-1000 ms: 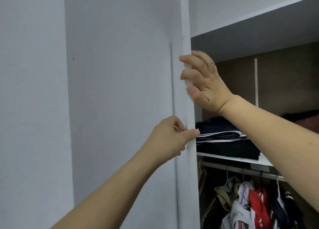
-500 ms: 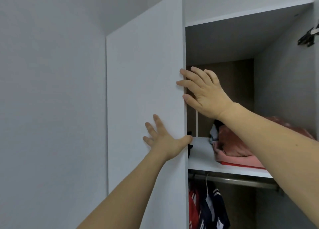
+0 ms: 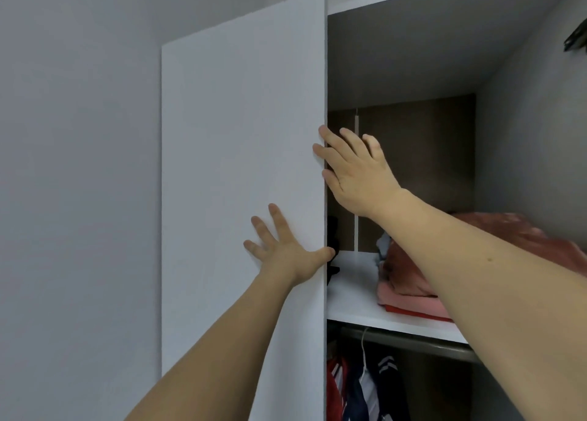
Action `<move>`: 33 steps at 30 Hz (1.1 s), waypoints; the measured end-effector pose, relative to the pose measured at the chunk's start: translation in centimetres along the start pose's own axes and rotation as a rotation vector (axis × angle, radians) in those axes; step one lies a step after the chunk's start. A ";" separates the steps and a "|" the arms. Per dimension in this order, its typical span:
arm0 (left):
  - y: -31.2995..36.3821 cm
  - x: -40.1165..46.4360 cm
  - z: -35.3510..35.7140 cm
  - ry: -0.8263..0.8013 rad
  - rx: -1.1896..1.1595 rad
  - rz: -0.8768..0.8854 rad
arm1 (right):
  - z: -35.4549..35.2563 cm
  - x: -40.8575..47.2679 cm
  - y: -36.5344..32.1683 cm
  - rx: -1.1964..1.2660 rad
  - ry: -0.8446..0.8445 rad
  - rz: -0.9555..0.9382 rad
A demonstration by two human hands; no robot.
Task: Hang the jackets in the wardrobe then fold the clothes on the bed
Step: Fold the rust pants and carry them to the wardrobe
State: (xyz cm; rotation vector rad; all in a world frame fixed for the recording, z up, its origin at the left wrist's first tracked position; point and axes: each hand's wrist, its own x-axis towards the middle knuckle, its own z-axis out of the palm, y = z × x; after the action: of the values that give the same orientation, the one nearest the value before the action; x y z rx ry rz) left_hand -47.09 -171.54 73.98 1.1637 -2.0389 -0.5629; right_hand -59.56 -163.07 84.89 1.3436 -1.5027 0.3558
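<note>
The white wardrobe door point(image 3: 241, 154) stands swung out to the left, edge towards me. My left hand point(image 3: 286, 252) lies flat against its outer face with fingers spread and the thumb at the door's edge. Higher up, my right hand point(image 3: 355, 170) touches the same edge with straight fingers. Inside the wardrobe, clothes on hangers point(image 3: 365, 385), red, navy and white, hang from a metal rail point(image 3: 422, 346) under the shelf.
A white shelf point(image 3: 352, 290) holds folded pink and red cloth point(image 3: 413, 281). The brown back panel point(image 3: 419, 154) shows above it. A dark hinge point(image 3: 576, 36) sits at the upper right. A plain grey wall point(image 3: 79, 166) fills the left.
The door has swung further open to the left. Both hands went from gripping its edge to lying flat with straight fingers. The view shifted right, showing the pink cloth.
</note>
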 end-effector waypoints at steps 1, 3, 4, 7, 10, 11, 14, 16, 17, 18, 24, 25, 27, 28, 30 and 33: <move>0.0 0.3 0.4 0.005 -0.005 0.003 | 0.4 0.0 0.0 -0.001 -0.011 0.008; -0.1 0.6 1.0 0.020 0.009 0.004 | 1.1 0.0 -0.1 -0.010 -0.020 0.023; -0.1 0.7 1.1 0.024 0.025 0.002 | 1.3 0.0 0.0 -0.014 -0.019 0.031; -0.2 1.2 1.2 0.007 0.041 -0.003 | 1.8 0.1 0.1 -0.012 -0.045 0.044; 0.2 1.1 1.2 -0.018 0.057 -0.005 | 2.3 -0.1 0.0 -0.035 -0.093 0.048; 0.5 0.9 1.1 -0.026 0.077 -0.016 | 2.2 -0.2 0.0 -0.044 -0.105 0.048; 1.0 0.1 -0.2 -0.032 0.105 -0.036 | 1.1 -0.3 0.1 -0.077 -0.156 0.015; 0.9 -1.0 -1.8 -0.023 0.107 0.008 | -0.6 -0.7 0.0 -0.072 -0.205 -0.023; 0.8 -2.0 -2.5 -0.017 0.125 0.039 | -1.8 -1.3 -0.1 -0.046 -0.221 -0.018; 0.7 -3.1 -3.2 -0.009 0.146 0.067 | -3.0 -2.0 -0.1 -0.016 -0.218 0.001; 0.6 -11.0 -7.4 0.048 0.167 0.225 | -12.0 -7.2 -0.6 0.085 -0.141 0.168; 0.7 -12.3 -8.2 0.060 0.150 0.252 | -13.8 -8.0 -0.9 0.100 -0.131 0.198; 1.0 -14.9 -9.5 0.061 0.097 0.293 | -17.0 -9.7 -1.4 0.100 -0.117 0.217; 1.3 -16.2 -9.9 0.053 0.076 0.308 | -18.5 -10.6 -1.6 0.070 -0.118 0.194; 2.0 -19.0 -10.5 0.029 0.037 0.336 | -21.4 -12.4 -2.0 -0.013 -0.146 0.115; 3.0 -23.3 -10.9 -0.041 -0.014 0.367 | -25.8 -15.2 -1.7 -0.097 -0.196 0.081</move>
State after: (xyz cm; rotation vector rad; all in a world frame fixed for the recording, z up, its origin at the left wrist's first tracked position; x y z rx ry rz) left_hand -32.54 -150.08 74.56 0.7470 -2.2093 -0.4194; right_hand -48.13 -135.41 82.46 1.2722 -1.7185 0.2044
